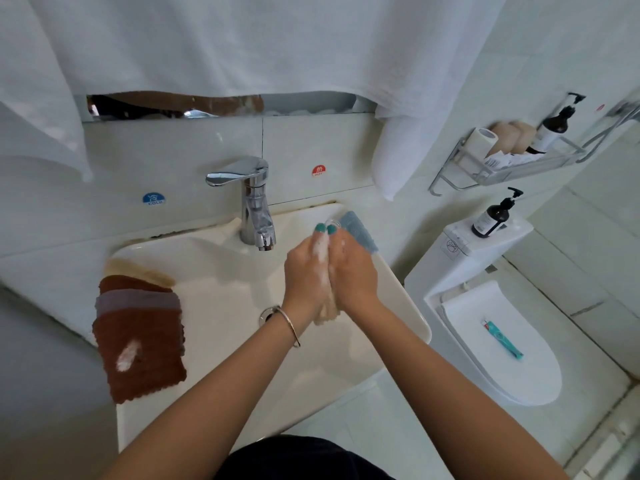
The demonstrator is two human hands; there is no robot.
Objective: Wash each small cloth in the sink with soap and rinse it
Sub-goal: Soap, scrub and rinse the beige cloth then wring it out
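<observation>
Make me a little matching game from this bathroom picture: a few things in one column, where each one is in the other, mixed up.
Things:
1. brown cloth
2. blue cloth
3. beige cloth
4. toothpaste tube

Places:
A. on the closed toilet lid
B. pressed between the two soapy hands, left hand and right hand, over the sink
C. on the sink's back right rim, behind the hands
D. draped over the sink's left edge, with a white smear on it

Pairs: 1-D, 2-C, 3-B, 4-A
</observation>
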